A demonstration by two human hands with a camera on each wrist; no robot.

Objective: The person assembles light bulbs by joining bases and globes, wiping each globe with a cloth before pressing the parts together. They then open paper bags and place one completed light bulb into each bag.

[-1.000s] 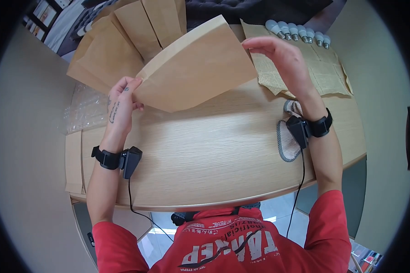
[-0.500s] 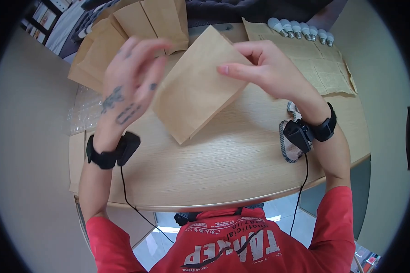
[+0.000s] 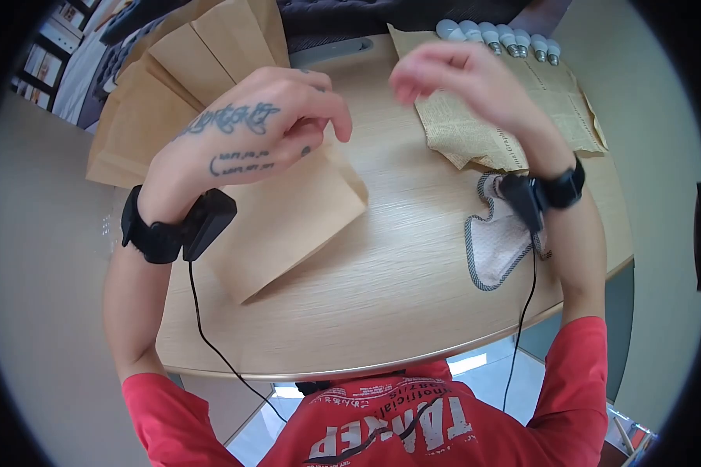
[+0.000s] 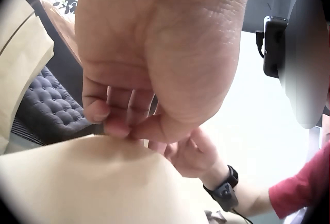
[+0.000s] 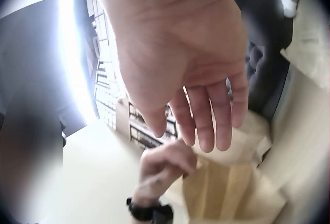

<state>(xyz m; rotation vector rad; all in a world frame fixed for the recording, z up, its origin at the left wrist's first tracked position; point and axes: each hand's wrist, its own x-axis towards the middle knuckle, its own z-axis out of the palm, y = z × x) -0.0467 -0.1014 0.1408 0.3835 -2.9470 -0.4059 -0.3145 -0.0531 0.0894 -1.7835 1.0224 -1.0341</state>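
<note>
A flat brown paper bag (image 3: 288, 233) slants over the left half of the table, its lower corner toward the front edge. My left hand (image 3: 269, 124) pinches its upper edge between thumb and fingertips, as the left wrist view shows. That hand covers much of the bag's top in the head view. In the right wrist view, the folds of the bag (image 5: 221, 190) face my right hand. My right hand (image 3: 471, 82) holds nothing; its fingers are extended, apart from the bag, and it hovers in front of a printed newspaper-style sheet (image 3: 475, 128).
Several brown paper bags (image 3: 132, 117) stand at the back left. A row of several white light bulbs (image 3: 491, 35) lies at the back right, by the printed sheet. Below my right wrist is a pale cloth with patterned edging (image 3: 494, 253). Cables hang from both wrist cameras.
The bag has come down and toward the front left. My right hand has let go of it and drawn back; my left hand, free half a second ago, now pinches its edge.
</note>
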